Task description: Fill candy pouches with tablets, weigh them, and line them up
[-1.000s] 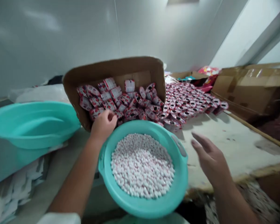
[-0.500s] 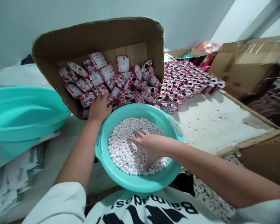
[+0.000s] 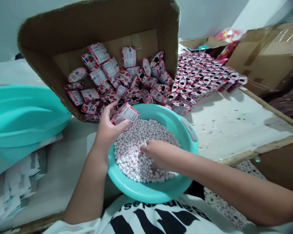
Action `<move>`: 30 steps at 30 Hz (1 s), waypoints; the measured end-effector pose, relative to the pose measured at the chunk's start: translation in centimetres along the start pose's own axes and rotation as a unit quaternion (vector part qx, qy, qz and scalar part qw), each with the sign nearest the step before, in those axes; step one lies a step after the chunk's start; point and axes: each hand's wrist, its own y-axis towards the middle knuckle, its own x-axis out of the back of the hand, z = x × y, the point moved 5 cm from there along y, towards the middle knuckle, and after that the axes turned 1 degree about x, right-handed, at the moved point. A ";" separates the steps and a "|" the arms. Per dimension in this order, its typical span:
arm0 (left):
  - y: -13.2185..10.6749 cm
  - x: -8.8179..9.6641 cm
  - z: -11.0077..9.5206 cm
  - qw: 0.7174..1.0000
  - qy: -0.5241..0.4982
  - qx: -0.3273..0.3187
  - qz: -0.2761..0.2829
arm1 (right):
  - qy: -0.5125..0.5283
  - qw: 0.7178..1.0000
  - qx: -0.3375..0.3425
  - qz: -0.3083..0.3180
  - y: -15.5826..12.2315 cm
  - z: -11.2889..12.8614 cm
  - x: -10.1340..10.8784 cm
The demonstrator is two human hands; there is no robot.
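My left hand [image 3: 109, 125] grips a small pink-and-red printed carton [image 3: 127, 113] with a white label, tilted over the rim of a turquoise basin [image 3: 148, 194]. Small white, pinkish candy-like pieces [image 3: 134, 165] fill much of the basin. In among them is my right hand [image 3: 158, 154], its fingers curled inward and partly buried; how many pieces it holds is hidden. Behind the basin, a large cardboard box [image 3: 100, 22] lies open towards me, with several like cartons [image 3: 111, 67] jumbled inside.
Rows of similar cartons with dark openings [image 3: 205, 74] stand on the white table [image 3: 219, 123] to the right. Another turquoise tub [image 3: 26, 113] is at the left, above stacked papers [image 3: 17, 185]. Cardboard boxes [image 3: 266, 55] stand at the far right.
My left hand has come out of the cardboard box with a carton, now at the basin's rim. My right hand's fingers, stretched over the pieces before, are now curled into them.
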 end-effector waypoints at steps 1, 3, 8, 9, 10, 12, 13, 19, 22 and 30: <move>0.3 0.2 0.2 1.000 -0.004 0.001 0.002 | 0.006 1.000 -0.003 0.009 0.0 0.1 0.1; 0.6 0.5 0.3 1.000 0.004 0.011 0.003 | 0.020 0.999 -0.006 0.036 0.0 0.2 0.0; 0.1 0.1 0.0 0.999 0.034 0.027 0.026 | 0.010 0.998 0.065 0.025 0.0 -0.4 0.7; 0.0 0.0 0.0 0.999 0.015 0.016 0.025 | 0.006 0.997 0.076 0.009 0.1 -0.8 1.3; -0.1 0.0 -0.1 1.000 -0.005 0.005 0.017 | 0.003 0.997 0.082 -0.010 0.3 -1.3 2.1; 0.0 0.3 -0.1 1.000 -0.021 -0.006 -0.019 | 0.004 0.995 0.079 -0.055 0.9 -2.5 4.1; 0.0 0.6 -0.1 0.999 -0.009 -0.009 -0.048 | 0.007 0.994 0.075 -0.077 1.4 -3.2 5.0; 0.2 1.4 -0.4 0.996 0.037 -0.017 -0.075 | 0.032 0.997 0.042 -0.057 4.5 -4.3 3.6; 0.1 1.2 -0.1 0.997 0.065 -0.027 -0.041 | 0.037 0.999 0.040 0.004 4.1 -2.9 0.9; -0.3 0.8 0.1 0.997 0.074 0.000 0.029 | 0.079 0.993 0.084 0.012 -0.9 0.4 -1.5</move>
